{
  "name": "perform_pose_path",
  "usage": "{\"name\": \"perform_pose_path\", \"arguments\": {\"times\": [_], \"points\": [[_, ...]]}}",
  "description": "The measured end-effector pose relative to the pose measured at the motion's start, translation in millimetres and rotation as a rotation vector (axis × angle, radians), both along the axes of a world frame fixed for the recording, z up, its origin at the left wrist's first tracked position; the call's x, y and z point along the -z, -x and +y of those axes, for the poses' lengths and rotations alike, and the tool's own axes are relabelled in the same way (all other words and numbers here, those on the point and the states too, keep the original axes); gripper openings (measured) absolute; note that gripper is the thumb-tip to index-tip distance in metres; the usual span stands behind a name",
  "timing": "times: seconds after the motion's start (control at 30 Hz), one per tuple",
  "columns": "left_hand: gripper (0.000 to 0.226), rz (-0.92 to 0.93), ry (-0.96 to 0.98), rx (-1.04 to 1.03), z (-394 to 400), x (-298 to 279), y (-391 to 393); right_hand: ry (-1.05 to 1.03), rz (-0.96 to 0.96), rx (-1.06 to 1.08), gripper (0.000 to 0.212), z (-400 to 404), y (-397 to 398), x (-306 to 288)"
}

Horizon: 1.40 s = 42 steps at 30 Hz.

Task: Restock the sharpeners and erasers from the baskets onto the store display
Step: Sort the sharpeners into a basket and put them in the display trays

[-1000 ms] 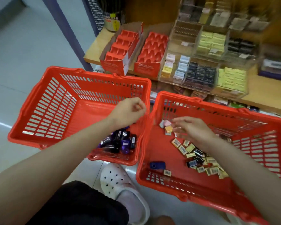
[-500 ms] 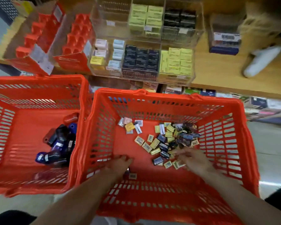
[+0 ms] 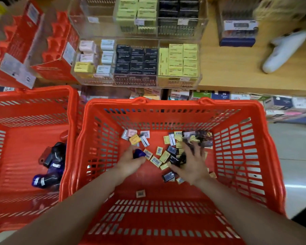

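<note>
Sorting the right basket [image 3: 166,106], our left hand [image 3: 131,160] grips a stray blue sharpener [image 3: 139,153]; our right hand [image 3: 191,163] spreads open over loose erasers [image 3: 159,156] just beyond. Next, probably, the sharpener goes to the red display trays [image 3: 58,45].

A white handheld device [image 3: 283,50] lay on the wooden surface [image 3: 237,75], with a blue-based box [image 3: 238,32] near it

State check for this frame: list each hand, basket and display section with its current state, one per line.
left hand: grips a blue sharpener
right hand: fingers spread over loose erasers
right basket: holds scattered erasers
left basket: holds several sharpeners
red display trays: slots empty
clear eraser bins: partly stocked
</note>
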<state>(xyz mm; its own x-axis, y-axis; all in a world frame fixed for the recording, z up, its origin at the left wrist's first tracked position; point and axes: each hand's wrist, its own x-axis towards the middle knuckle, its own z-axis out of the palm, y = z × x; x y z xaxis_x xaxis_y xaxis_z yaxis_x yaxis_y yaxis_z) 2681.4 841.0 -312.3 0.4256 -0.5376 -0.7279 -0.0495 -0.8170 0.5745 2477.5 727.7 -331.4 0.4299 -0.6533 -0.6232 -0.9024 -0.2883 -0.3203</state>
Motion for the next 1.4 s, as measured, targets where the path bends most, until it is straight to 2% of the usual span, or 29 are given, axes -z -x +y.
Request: {"name": "perform_pose_path", "arguments": {"times": [0.13,0.17,0.23,0.3,0.37,0.43,0.5,0.6,0.73,0.83,0.9,0.97,1.07,1.13,1.27,1.4], "points": [[0.03,-0.175,0.05,0.222,-2,6,-4,0.017,-0.147,-0.314,0.069,19,-1,-9],[0.03,-0.213,0.048,0.257,-4,6,-4,0.068,-0.19,-0.325,0.06,11,4,-11],[0.029,-0.321,0.038,0.322,-9,5,-5,0.24,-0.208,-0.211,0.052,-15,15,-8],[0.037,-0.443,0.066,0.405,-13,3,-6,0.27,-0.071,-0.053,0.062,-42,24,0],[0.042,-0.501,0.106,0.495,-17,4,-12,0.111,0.081,-0.008,0.078,-56,22,8],[0.042,-0.5,0.076,0.575,-20,6,-23,-0.015,0.092,0.048,0.088,-55,7,12],[0.043,-0.457,0.015,0.611,-23,12,-32,-0.066,0.06,0.101,0.088,-45,-8,10],[0.032,-0.398,-0.052,0.623,-27,17,-37,-0.068,0.051,-0.127,0.077,-19,-19,0],[0.028,-0.434,-0.013,0.654,-23,38,-25,0.149,-0.023,-0.544,0.07,16,-13,-15],[0.028,-0.409,0.052,0.701,-8,50,-11,0.142,-0.08,-0.882,0.061,37,8,-7],[0.033,-0.389,0.046,0.7,3,49,-3,0.103,0.013,-0.96,0.055,31,28,1],[0.036,-0.34,0.036,0.778,13,44,3,0.101,0.181,-0.922,0.048,17,42,-2],[0.036,-0.186,0.059,0.859,21,28,15,0.173,0.176,-0.777,0.055,-3,53,-10],[0.032,-0.111,0.097,0.744,23,16,19,0.117,0.1,-0.573,0.052,-10,53,-23],[0.029,-0.027,0.149,0.412,11,-32,4,0.031,-0.212,-0.056,0.03,-25,28,-67],[0.024,0.136,0.258,0.168,-1,-106,-23,-0.084,-0.323,0.211,0.017,-32,-12,-125]]}}
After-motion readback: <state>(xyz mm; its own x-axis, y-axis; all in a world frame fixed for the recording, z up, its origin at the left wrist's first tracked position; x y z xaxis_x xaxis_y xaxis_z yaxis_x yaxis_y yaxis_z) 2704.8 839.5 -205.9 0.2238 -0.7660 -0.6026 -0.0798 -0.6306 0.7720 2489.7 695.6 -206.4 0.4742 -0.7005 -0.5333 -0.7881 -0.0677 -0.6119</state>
